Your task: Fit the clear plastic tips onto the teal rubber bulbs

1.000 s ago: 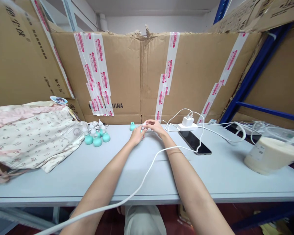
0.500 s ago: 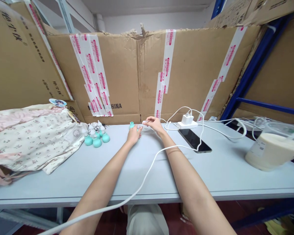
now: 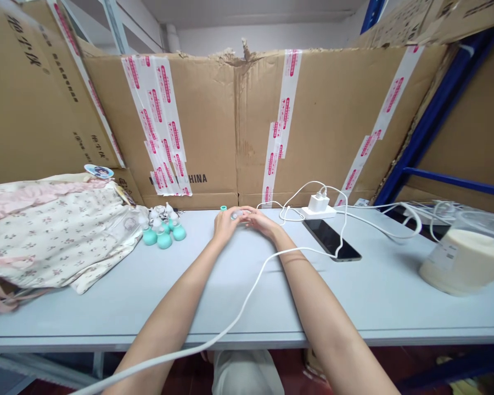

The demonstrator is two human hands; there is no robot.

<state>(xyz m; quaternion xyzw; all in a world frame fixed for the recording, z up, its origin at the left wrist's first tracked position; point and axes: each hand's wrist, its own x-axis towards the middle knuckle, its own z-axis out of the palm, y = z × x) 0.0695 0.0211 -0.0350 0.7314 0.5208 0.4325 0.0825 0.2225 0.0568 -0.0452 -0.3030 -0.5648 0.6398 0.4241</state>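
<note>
Cardboard [image 3: 209, 120] backs the surface [image 3: 271, 307]; near its back edge my left grip [image 3: 225, 220] pinches a clear piece [image 3: 236, 214]. My right grip [image 3: 258, 219] meets it, hold unclear: two-handed adjusting, I judge, calling for steadiness.

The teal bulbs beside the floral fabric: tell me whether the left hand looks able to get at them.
Probably yes: the teal bulbs sit to the left of the left hand, with nothing visible standing between, though that hand appears to be holding a small clear piece.
</note>
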